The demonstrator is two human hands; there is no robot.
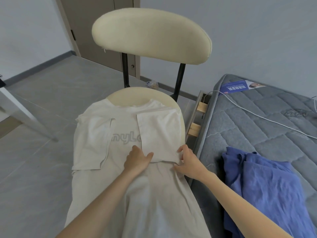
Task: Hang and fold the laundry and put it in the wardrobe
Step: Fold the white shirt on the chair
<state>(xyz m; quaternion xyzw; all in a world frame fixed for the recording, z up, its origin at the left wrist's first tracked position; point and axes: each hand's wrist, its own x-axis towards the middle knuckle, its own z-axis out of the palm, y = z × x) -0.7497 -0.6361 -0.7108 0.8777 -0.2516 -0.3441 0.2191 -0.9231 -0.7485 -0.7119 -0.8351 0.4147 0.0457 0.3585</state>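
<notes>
The left hand lies flat, fingers straight, pressing the lower edge of a folded-in panel of the cream T-shirt. The right hand, at the seat's right edge, curls round that panel's corner and seems to pinch it, though cloth hides the fingertips. The T-shirt lies on the chair seat, collar toward the backrest (both sides folded inward), hem hanging over the front edge. A blue garment lies crumpled at the mattress edge.

Head-worn wide-angle view, forward and down, close over chair
</notes>
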